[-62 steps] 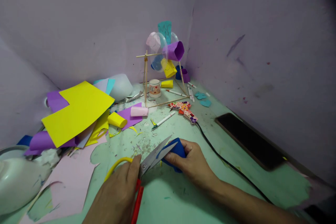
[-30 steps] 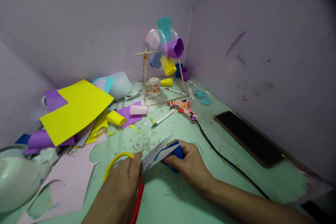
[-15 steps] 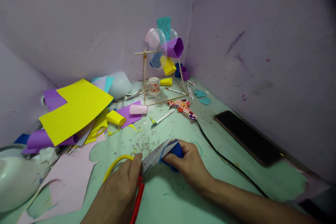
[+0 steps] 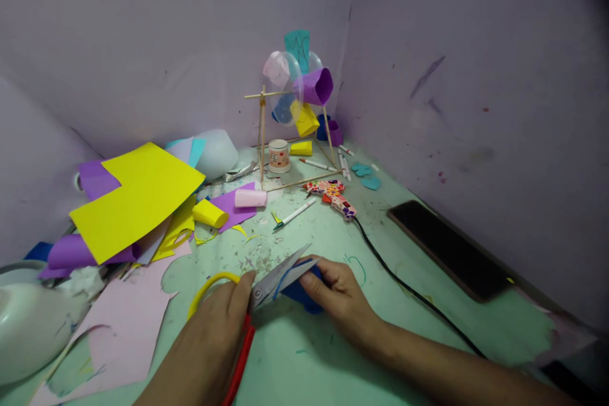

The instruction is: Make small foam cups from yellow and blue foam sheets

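My left hand (image 4: 216, 323) is closed round a pair of scissors (image 4: 243, 330) with one yellow and one red handle. Their blades are parted and point up and right, with a thin blue strip across them. In my right hand (image 4: 345, 304) I pinch a piece of blue craft foam or paper (image 4: 303, 297), thumb on the near side. The blades reach over the blue piece, close to my right thumb. Part of the blue piece is hidden behind the blades and my fingers.
Beyond my hands lie a marker (image 4: 295, 214) and a patterned glue gun (image 4: 333, 193), its black cord running right. A phone (image 4: 447, 250) rests by the right wall. A stick frame (image 4: 261, 139) carries a wheel with coloured cups. Coloured sheets (image 4: 143, 190) pile up at left.
Both hands have shifted slightly left and down, with the scissors and the blue piece. The blue strip now lies nearer the scissors' pivot.
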`<state>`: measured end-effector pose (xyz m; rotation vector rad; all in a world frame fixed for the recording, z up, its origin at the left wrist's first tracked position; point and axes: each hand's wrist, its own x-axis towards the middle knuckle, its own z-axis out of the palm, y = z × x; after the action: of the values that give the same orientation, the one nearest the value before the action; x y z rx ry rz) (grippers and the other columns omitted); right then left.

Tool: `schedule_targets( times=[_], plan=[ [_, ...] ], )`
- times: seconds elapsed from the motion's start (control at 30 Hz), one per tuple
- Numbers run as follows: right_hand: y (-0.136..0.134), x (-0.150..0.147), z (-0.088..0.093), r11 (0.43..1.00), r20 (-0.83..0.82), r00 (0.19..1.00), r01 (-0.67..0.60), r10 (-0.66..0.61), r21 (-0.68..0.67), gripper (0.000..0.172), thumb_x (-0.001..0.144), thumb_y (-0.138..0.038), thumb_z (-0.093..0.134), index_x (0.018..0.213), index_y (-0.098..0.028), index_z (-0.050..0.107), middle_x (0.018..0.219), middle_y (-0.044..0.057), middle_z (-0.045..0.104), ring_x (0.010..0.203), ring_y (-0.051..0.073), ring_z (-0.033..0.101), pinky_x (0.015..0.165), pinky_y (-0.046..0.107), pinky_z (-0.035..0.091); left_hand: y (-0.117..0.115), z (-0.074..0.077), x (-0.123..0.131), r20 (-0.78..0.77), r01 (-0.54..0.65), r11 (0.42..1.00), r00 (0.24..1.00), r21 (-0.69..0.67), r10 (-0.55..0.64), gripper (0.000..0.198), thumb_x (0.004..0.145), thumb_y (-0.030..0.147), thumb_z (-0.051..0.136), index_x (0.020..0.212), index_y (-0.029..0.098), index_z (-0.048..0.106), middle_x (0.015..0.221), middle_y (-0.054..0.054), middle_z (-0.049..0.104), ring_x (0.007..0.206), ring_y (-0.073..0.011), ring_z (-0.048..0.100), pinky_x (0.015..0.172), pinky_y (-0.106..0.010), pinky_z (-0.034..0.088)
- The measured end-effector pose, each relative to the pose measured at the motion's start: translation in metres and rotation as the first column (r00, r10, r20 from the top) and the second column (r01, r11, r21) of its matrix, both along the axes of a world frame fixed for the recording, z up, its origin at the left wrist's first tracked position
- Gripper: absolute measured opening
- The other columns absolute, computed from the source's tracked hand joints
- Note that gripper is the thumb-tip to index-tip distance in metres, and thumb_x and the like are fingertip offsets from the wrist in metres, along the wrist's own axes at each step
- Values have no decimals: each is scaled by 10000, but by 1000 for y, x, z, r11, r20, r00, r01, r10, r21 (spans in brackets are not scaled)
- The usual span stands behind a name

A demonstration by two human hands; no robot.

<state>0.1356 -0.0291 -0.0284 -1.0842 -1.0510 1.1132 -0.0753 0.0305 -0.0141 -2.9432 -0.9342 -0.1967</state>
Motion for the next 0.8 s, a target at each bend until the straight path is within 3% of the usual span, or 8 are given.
schedule_targets(
  times=[0.2,0.53,0.8],
  plan=[
    [1,-5,1,1000,-4,1000,-15,15,28,239,815,-375,553,799,-168,671,696,15,582,603,118,479,580,245,397,-1,-3,1,-14,22,1000,1000,15,-22,605,776,6,345,1350,174,250,1106,-130,625,988,-226,631,795,-363,551],
    [0,-6,1,1000,-35,999,9,-9,-25,250,802,-372,554,757,-159,676,605,-13,493,517,91,385,486,212,339,-3,-6,0,-92,2,999,996,36,1,579,774,-24,310,1321,165,330,1103,-130,639,945,-226,651,751,-342,560],
    [0,-6,0,999,-30,999,37,-38,-14,251,804,-369,562,763,-161,696,615,-13,496,536,98,397,524,225,371,-5,1,7,-108,-16,999,994,-43,11,526,775,5,313,1273,134,420,1053,-137,661,853,-220,677,712,-338,565]
  ],
)
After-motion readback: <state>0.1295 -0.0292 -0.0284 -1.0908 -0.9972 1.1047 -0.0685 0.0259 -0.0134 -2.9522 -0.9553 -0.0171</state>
